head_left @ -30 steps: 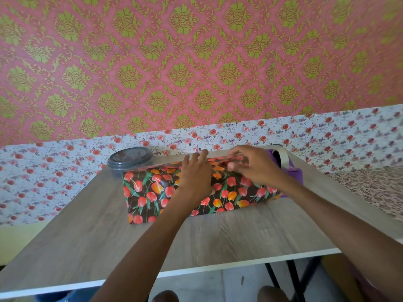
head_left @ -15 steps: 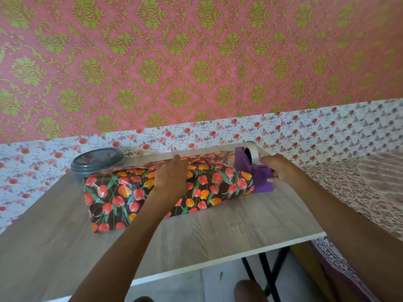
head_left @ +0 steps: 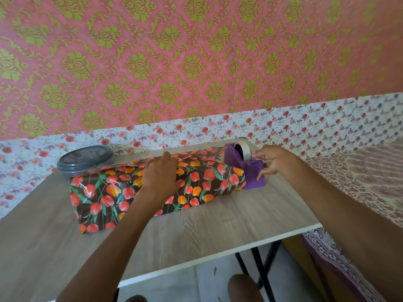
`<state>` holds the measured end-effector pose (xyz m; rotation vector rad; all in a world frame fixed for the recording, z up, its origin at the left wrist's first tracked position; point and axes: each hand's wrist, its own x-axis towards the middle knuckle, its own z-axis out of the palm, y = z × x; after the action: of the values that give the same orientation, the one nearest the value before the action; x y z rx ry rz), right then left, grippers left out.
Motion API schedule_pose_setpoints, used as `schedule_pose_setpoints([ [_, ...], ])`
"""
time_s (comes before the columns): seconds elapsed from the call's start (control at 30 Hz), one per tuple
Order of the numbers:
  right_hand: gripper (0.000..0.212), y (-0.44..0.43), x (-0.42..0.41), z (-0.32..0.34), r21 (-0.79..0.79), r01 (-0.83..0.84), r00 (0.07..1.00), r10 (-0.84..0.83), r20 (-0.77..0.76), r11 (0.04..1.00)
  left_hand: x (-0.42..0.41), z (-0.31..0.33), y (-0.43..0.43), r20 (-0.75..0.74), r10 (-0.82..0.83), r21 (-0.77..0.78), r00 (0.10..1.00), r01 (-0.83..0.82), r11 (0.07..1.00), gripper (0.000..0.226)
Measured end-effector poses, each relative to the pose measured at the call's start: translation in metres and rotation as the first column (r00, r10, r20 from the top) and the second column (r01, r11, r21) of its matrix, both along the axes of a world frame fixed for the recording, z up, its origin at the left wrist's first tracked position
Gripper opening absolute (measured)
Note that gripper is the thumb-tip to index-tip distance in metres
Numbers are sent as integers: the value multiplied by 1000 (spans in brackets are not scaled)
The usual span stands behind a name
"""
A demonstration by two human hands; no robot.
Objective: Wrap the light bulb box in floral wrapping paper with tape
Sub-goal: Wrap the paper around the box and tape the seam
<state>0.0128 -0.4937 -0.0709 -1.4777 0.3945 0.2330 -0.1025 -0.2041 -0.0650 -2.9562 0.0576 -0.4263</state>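
A: Where's the job?

B: The light bulb box is fully hidden inside the tulip-print floral wrapping paper (head_left: 109,192), mid wood-grain worktop (head_left: 196,232), long axis left-right. The left grip (head_left: 160,177) lies flat, fingers straight, pressing the top seam.

A: Tape?

B: The purple plastic tape dispenser (head_left: 253,173) sits just beside the paper's right end, so the right grip (head_left: 272,162) is nearer, fingers curled at the cutter. Can't tell if it's pinching the tape end. The seam's far side is hidden too.

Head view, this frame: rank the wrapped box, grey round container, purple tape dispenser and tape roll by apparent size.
1. wrapped box
2-3. grey round container and purple tape dispenser: these look alike, and the container is farther back and partly hidden behind the box, so unranked
4. tape roll
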Motion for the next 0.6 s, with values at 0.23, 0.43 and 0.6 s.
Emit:
schedule_pose_setpoints([
  [0.23,9,-8,-11,-18,75,46,991,-55,126,996,-2,-2,0,19,-16,-42,1000,17,999,61],
  [0.43,7,-13,-13,-33,51,37,982,-46,182,998,-3,-3,-1,16,-15,-28,1000,15,999,62],
  [0.6,3,-19,-8,-41,17,16,982,-19,188,1000,-3,-4,-1,14,-15,-41,1000,16,999,65],
])
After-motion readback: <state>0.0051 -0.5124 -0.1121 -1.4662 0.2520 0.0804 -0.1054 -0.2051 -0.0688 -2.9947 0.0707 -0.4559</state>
